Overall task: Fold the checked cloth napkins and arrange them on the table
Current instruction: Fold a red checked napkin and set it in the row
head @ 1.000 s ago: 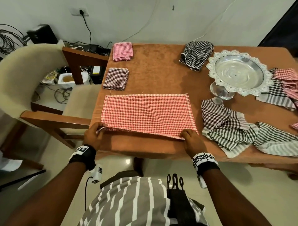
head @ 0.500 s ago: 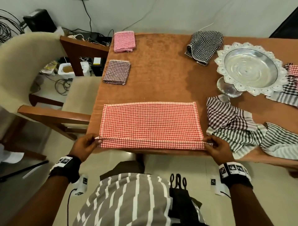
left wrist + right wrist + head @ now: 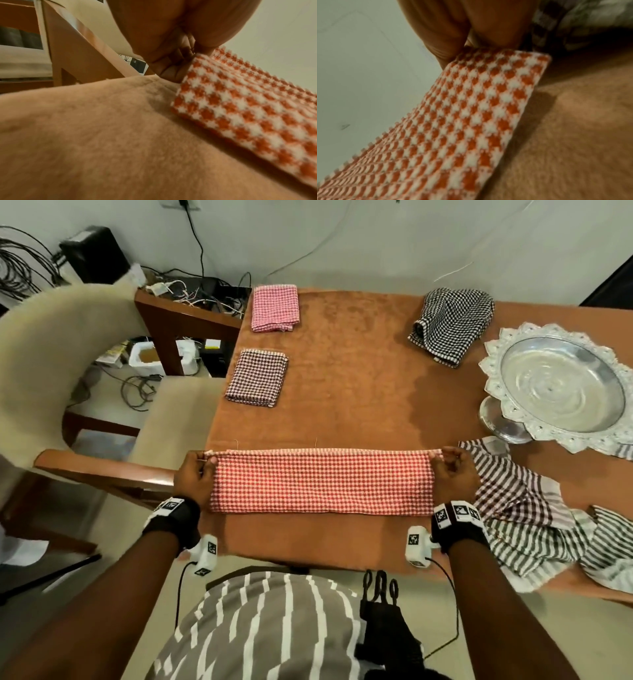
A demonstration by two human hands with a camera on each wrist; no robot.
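A: Nearest first. What's at the front edge of the desk (image 3: 359,412)?

B: Red checked napkin (image 3: 320,481), folded into a long narrow band, lying flat across the front of the desk on the tan cover.

A: Hands?

B: Left hand (image 3: 194,475) at the band's left end, right hand (image 3: 454,474) at the right end. Each has its grip clamped on a far corner, thumb and fingertips pinching the hemmed edge. The left wrist view shows the fingers (image 3: 171,70) closed on the corner, with that end lifted slightly off the cover. Right wrist view shows the same, but blurry.

A: Beside it?

B: Striped cloths (image 3: 534,522) in a rumpled heap on the right, touching the right hand's side and hanging over the front edge.

A: Further back?

B: Dark checked napkin (image 3: 257,378), folded square, near the left edge. Past it a pink checked napkin (image 3: 275,308), also folded, at the far left corner. The two are apart, in a column.

A: Right side?

B: Silver footed bowl (image 3: 561,392) with a scalloped rim. Behind it, toward the centre, a black checked napkin (image 3: 448,325), bunched and not folded flat.

A: Off the desk?

B: Cream chair (image 3: 51,344) to the left, cables (image 3: 20,265) on the floor behind it.
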